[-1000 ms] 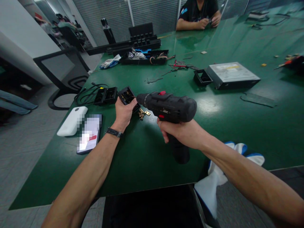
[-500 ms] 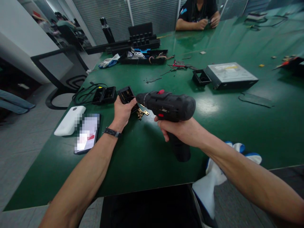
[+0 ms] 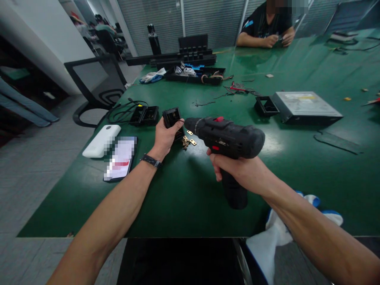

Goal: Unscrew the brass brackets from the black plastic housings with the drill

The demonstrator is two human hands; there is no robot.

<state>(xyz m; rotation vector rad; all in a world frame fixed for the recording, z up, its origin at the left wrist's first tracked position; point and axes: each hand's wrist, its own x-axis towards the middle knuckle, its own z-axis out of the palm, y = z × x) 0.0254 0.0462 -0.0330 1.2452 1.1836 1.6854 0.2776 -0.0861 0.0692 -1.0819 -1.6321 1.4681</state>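
Note:
My left hand (image 3: 166, 136) is wrapped round a small black open housing (image 3: 172, 116), tilted, with brass-coloured parts inside. In my right hand (image 3: 237, 170) is a black power drill (image 3: 231, 136) with red switches, held level by its grip. Its chuck points left, at the housing, close to my left thumb; the tip of the bit is too small to make out. Several small brass pieces (image 3: 192, 142) lie on the green table just below the chuck. Left of the housing stands a pair of joined black boxes (image 3: 144, 115) with a black cable.
A phone (image 3: 121, 158) and a white power bank (image 3: 101, 141) lie at the left. A metal drive (image 3: 307, 107) and a black frame (image 3: 266, 106) are at the right, gloves (image 3: 276, 233) by the front edge. Across the table (image 3: 184, 206) sits a person (image 3: 267, 27).
The view has shifted, so most things appear further right. The drill still points at the housing, and both hands keep their hold.

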